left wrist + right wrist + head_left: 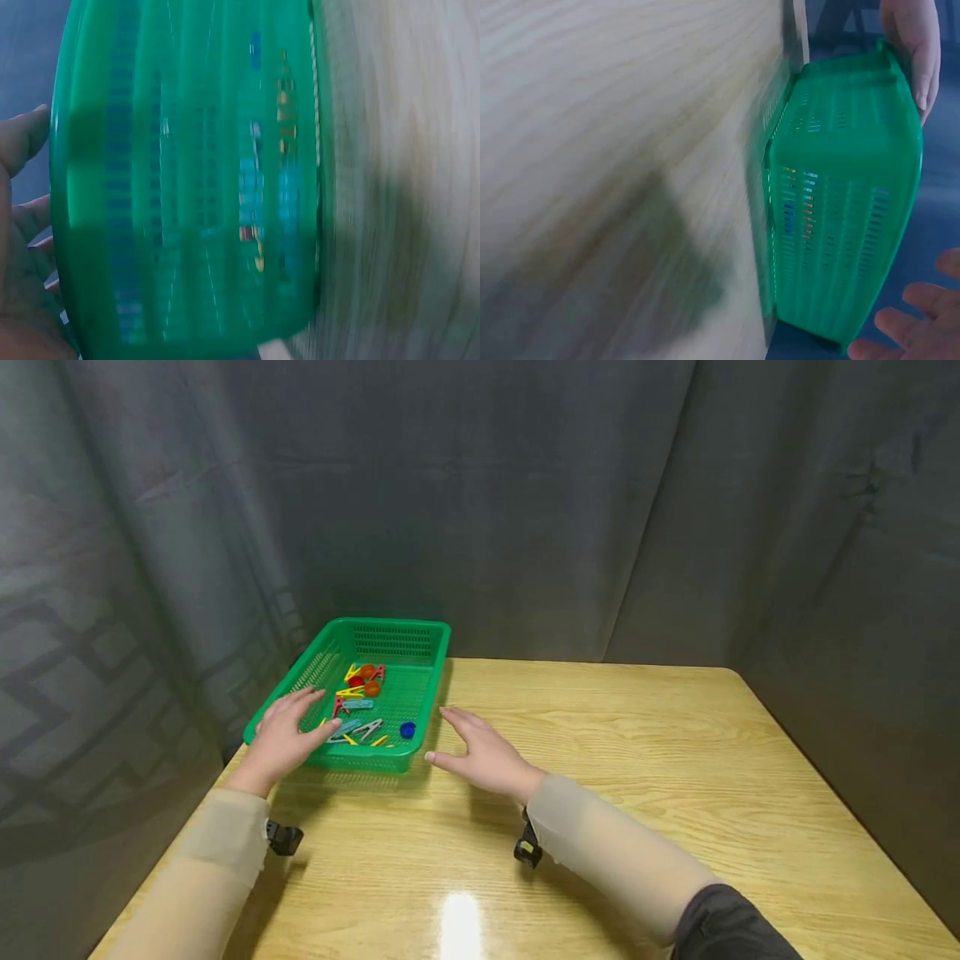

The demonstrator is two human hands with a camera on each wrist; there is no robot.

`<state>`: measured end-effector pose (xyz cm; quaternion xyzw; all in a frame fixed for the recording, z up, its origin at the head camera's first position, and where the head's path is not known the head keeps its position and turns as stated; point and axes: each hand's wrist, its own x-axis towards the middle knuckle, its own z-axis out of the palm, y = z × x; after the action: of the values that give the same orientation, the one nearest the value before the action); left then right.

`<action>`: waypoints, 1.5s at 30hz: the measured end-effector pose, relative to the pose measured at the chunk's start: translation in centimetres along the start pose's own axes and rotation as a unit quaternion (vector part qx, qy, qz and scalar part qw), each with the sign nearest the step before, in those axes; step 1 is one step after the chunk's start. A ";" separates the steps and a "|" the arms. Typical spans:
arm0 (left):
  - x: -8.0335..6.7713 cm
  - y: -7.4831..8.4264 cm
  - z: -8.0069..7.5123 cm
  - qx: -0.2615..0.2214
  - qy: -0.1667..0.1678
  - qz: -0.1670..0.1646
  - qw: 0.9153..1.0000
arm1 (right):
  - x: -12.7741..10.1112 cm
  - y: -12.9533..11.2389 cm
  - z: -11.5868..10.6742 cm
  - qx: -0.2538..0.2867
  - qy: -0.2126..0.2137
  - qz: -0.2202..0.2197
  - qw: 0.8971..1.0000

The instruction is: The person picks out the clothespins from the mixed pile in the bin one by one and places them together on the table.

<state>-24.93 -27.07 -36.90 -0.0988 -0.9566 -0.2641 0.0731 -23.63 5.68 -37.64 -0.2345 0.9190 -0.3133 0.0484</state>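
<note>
A green plastic basket [390,762] with slotted walls sits at the table's far left. Inside lie several clothespins, among them a light blue one [357,704], a grey one [367,729] and a yellow one [350,692]. Round orange caps [372,689], a red cap [356,682] and a blue cap [407,730] lie with them. My left hand [283,737] is at the basket's near left corner, fingers spread, holding nothing. Off the near right side hovers my right hand [486,756], its thumb and fingers apart with nothing between them; its fingers also show in the right wrist view.
The wooden table [600,743] stretches to the right of the basket. Grey curtains [525,510] hang behind it and along both sides. Each wrist carries a small black camera, like the right one [528,847].
</note>
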 end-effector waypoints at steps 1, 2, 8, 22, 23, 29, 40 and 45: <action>0.0 -0.4 -0.3 0.008 -0.006 -0.008 1.000 | 0.4 -0.2 0.1 -0.006 -0.004 -0.002 1.000; 0.0 -0.7 -0.6 0.019 -0.010 -0.015 1.000 | 0.7 -0.4 0.2 -0.014 -0.008 -0.003 1.000; 0.4 -3.5 -2.1 0.069 -0.043 -0.052 0.995 | 2.6 -1.2 0.5 -0.053 -0.025 -0.019 0.998; 0.7 -5.4 -2.8 0.053 -0.115 -0.058 0.990 | 5.3 -1.7 1.3 -0.099 -0.064 -0.035 0.992; 0.7 -5.4 -2.8 0.049 -0.118 -0.058 0.990 | 5.4 -1.8 1.3 -0.101 -0.066 -0.037 0.992; 0.7 -5.3 -2.9 0.027 -0.134 -0.057 0.989 | 5.8 -1.8 1.0 -0.143 -0.080 -0.038 0.986; 0.6 -2.8 -1.5 0.033 -0.121 -0.041 0.991 | 4.3 -0.1 -0.6 -0.182 -0.072 -0.040 0.980; 0.6 -1.7 -0.8 0.047 -0.119 -0.030 0.991 | 3.4 1.0 -1.1 -0.190 -0.068 -0.043 0.978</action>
<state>-25.78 -28.81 -36.91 -0.0971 -0.9724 -0.2075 -0.0446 -27.32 5.42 -37.16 -0.2995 0.9454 -0.1178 0.0512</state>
